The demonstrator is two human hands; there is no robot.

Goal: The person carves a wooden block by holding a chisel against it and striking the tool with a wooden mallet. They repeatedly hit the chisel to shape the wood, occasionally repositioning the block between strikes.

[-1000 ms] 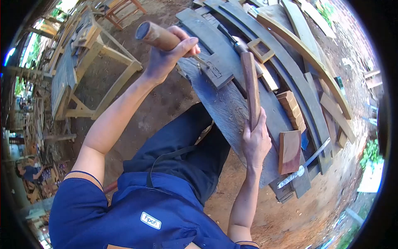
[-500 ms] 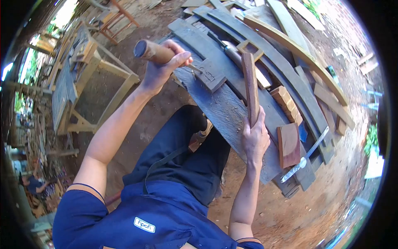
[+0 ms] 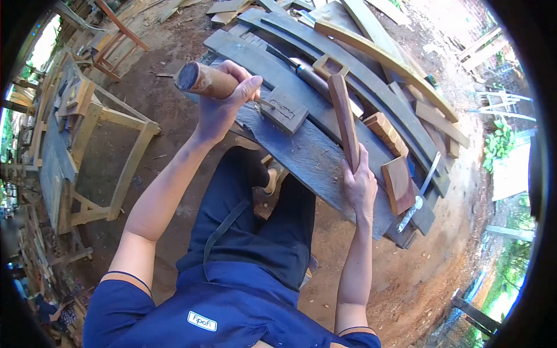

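My left hand (image 3: 237, 90) is wrapped round the thick wooden handle of a chisel (image 3: 210, 81). Its thin metal blade slants down to a small wooden block (image 3: 285, 116), where carved grooves mark the top face. The block lies on a dark, weathered plank (image 3: 307, 153) with wood chips scattered over it. In my right hand (image 3: 360, 184), closed round its lower end, is a long brown wooden bar (image 3: 344, 113), raised above the plank and apart from the chisel. Part of the chisel is hidden by my left fingers.
Beside my right hand sit a reddish-brown wood block (image 3: 398, 184), a lighter block (image 3: 386, 133) and a plastic-wrapped rod (image 3: 411, 211). Curved boards (image 3: 371, 87) are stacked beyond. A wooden frame bench (image 3: 110, 168) stands at left, with a chair (image 3: 116, 49) behind it.
The view has shifted, so the bench and boards sit further left. Both hands keep their holds, and the chisel's blade stays at the carved block.
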